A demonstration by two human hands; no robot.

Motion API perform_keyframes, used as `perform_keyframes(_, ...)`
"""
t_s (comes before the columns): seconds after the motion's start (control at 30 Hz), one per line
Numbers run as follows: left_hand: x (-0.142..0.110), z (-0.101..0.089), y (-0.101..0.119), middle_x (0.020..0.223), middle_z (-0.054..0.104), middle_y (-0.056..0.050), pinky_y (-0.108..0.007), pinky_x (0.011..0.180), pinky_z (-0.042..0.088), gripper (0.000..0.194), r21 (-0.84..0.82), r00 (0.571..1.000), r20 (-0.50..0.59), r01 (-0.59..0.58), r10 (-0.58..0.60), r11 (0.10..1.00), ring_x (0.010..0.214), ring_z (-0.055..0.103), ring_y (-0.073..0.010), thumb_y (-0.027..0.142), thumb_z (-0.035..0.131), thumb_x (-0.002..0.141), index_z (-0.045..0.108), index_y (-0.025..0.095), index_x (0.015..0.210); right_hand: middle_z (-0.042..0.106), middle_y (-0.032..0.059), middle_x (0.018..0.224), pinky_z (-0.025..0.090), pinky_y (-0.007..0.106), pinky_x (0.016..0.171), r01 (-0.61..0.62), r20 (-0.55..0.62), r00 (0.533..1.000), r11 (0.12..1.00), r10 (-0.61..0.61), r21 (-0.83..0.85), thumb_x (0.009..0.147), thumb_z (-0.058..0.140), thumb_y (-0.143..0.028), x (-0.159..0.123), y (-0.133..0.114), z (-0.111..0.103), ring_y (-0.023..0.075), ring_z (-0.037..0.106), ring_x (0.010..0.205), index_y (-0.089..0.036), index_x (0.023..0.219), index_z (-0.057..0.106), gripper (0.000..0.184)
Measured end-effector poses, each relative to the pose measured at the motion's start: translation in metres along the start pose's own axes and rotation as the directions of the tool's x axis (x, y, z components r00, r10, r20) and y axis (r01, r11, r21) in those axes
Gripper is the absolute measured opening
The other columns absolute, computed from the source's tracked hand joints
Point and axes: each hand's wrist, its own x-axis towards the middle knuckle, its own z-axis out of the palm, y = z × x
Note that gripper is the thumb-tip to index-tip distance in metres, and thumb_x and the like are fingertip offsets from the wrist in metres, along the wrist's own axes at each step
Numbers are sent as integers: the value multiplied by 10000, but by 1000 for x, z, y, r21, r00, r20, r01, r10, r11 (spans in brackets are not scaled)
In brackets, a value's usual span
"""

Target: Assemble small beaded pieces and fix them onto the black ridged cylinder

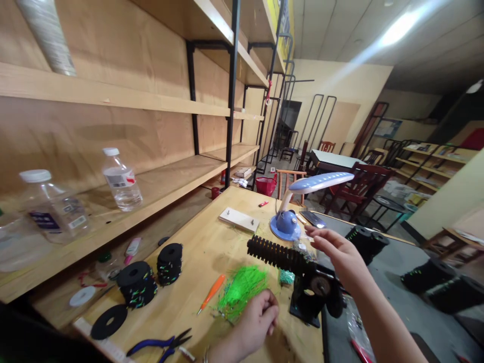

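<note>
My left hand (255,320) rests on the wooden workbench (196,252) with its fingers curled, pressing on the near edge of a bundle of bright green strands (242,287). My right hand (338,254) hovers above a black stand (312,295) that carries a long ribbed black spindle (278,253). Its fingers are stretched out toward a blue desk lamp (287,222), and a small pale object sits at the fingertips; I cannot make out what it is.
An orange-handled tool (212,292) lies left of the strands. Black foam discs (151,277) stack at the left, blue pliers (159,345) lie at the near edge. Water bottles (121,181) stand on the shelf. Further black discs (366,239) lie on the grey surface at right.
</note>
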Motion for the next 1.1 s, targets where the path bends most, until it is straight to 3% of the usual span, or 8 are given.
perform_keyframes(0.1, -3, 0, 0, 564, 498, 66, -204, 428, 260, 386, 5, 1000, -8, 1, -1, 1000, 419, 389, -54, 539, 627, 739, 460, 192, 724, 736, 103, 935, 524, 307, 670, -4, -250, 966, 968, -61, -251, 832, 534, -437, -20, 31, -40, 235, 681, 844, -166, 989, 659, 337)
perform_keyframes(0.17, -4, 0, 1, 565, 498, 66, -202, 431, 260, 407, 20, 1000, -11, 3, -3, 1000, 426, 393, -56, 560, 635, 731, 467, 190, 731, 738, 83, 878, 517, 293, 644, -93, -359, 924, 838, -129, -538, 874, 453, -386, -38, 58, -64, 194, 672, 712, -171, 986, 654, 315)
perform_keyframes(0.2, -5, 0, 2, 566, 501, 65, -202, 433, 260, 414, 32, 1000, -5, 6, -6, 999, 430, 397, -59, 569, 636, 729, 473, 188, 737, 741, 64, 863, 518, 289, 628, -140, -355, 922, 721, -154, -678, 888, 400, -353, -48, 71, -74, 176, 660, 654, -187, 998, 651, 320)
perform_keyframes(0.23, -6, -1, 2, 566, 502, 64, -202, 434, 260, 422, 44, 1000, -1, 10, -10, 999, 434, 401, -61, 577, 635, 727, 478, 186, 743, 744, 54, 853, 523, 298, 629, -161, -342, 929, 676, -143, -719, 875, 401, -315, -57, 84, -81, 179, 660, 638, -198, 1002, 657, 309)
perform_keyframes(0.43, -6, 0, -3, 576, 503, 62, -201, 436, 267, 412, 84, 1000, -5, -12, 12, 996, 439, 402, -63, 570, 611, 751, 477, 181, 753, 746, 82, 1047, 506, 392, 893, 15, -79, 986, 544, -149, -839, 723, 487, -109, -84, 142, -84, 256, 635, 1054, -194, 1054, 700, 403)
perform_keyframes(0.6, -2, 1, -7, 574, 494, 66, -199, 429, 257, 367, 59, 998, -47, -44, 47, 997, 432, 385, -61, 526, 612, 763, 471, 187, 750, 762, 137, 937, 526, 425, 771, 107, 42, 988, 457, -150, -883, 799, 508, -148, -74, 175, -78, 319, 662, 952, -182, 920, 738, 261)
perform_keyframes(0.83, 6, 8, 17, 558, 465, 64, -205, 432, 260, 315, 24, 991, -93, -97, 99, 995, 429, 338, -67, 473, 604, 770, 452, 201, 727, 772, 93, 889, 490, 384, 714, 165, 128, 985, 392, -120, -905, 818, 500, -115, -84, 183, -77, 297, 669, 864, -226, 903, 740, 278)
perform_keyframes(1.1, 16, 11, 41, 602, 444, 44, -213, 507, 284, 207, 90, 954, -98, -274, 282, 957, 545, 380, -98, 329, 539, 848, 464, 191, 714, 763, 101, 912, 498, 414, 744, 140, 138, 990, 389, -33, -910, 829, 482, -143, -102, 182, -70, 307, 667, 890, -217, 865, 727, 258)
